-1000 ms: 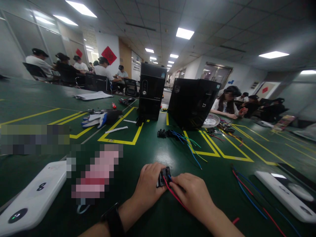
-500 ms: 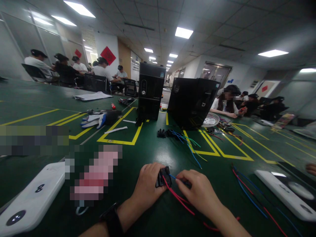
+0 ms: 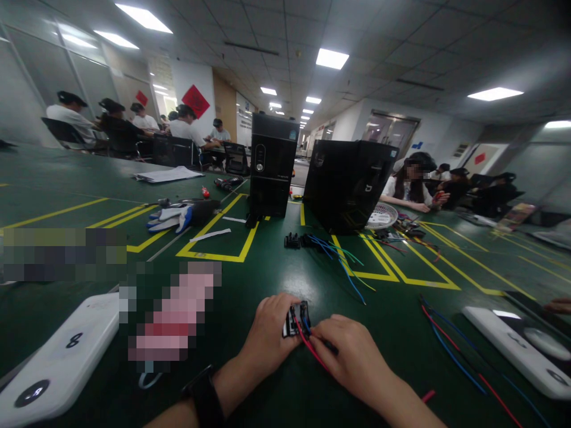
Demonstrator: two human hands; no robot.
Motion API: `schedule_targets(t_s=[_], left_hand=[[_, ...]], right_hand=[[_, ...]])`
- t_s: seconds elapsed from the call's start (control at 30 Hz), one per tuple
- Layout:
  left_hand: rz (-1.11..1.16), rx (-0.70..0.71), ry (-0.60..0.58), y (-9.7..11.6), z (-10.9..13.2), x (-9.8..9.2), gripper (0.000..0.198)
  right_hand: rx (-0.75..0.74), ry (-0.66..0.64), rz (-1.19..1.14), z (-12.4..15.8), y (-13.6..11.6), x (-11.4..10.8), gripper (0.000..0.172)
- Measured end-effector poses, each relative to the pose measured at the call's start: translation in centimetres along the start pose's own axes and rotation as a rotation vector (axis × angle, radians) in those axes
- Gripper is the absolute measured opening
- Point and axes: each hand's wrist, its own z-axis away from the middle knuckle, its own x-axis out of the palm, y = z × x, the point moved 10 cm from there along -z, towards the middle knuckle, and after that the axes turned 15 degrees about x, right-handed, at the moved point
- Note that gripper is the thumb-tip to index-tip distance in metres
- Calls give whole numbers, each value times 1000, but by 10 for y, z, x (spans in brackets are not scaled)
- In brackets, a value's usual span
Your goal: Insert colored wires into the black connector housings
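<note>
A small black terminal block is gripped in my left hand, its open side facing me. Red wires run out of the block and down under my right hand. The fingers of that hand are pinched beside the block on a blue wire, whose near end meets the block. How deep the blue wire sits inside cannot be made out. A dark band circles my left wrist.
Ahead lie more black blocks with blue and green wires. Loose red and blue wires are to the right. Two black computer towers stand behind. White devices flank me, and a co-worker sits across at right.
My right hand has moved slightly left and down, closer to the block. The blue wire now bends down by the block, and the block has tilted a little in my left hand.
</note>
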Motion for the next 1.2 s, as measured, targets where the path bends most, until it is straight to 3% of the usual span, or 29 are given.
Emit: schedule_targets(t_s=[0.27, 0.47, 0.53, 0.67, 0.77, 0.87, 1.0, 1.1, 1.2], left_hand=[[33, -2, -15, 1, 0, 1, 33], [38, 11, -18, 2, -2, 1, 33], [39, 15, -20, 2, -2, 1, 33], [33, -6, -17, 0, 0, 0, 37], [42, -26, -14, -2, 1, 1, 38], [67, -25, -10, -3, 1, 2, 39], [101, -41, -2, -5, 0, 0, 38], [120, -66, -15, -8, 0, 0, 37], [135, -84, -42, -10, 1, 1, 39]], right_hand=[[198, 9, -46, -6, 29, -8, 13], [168, 12, -253, -5, 22, -17, 16], [152, 135, -350, -3, 22, -32, 17], [198, 515, -543, 9, 44, -76, 16], [251, 638, -574, 8, 61, -101, 25], [263, 568, -505, -17, 66, -120, 32], [270, 398, -292, -77, 67, -129, 35], [271, 291, -213, -131, 69, -115, 25], [307, 190, -132, -181, 73, -85, 20]])
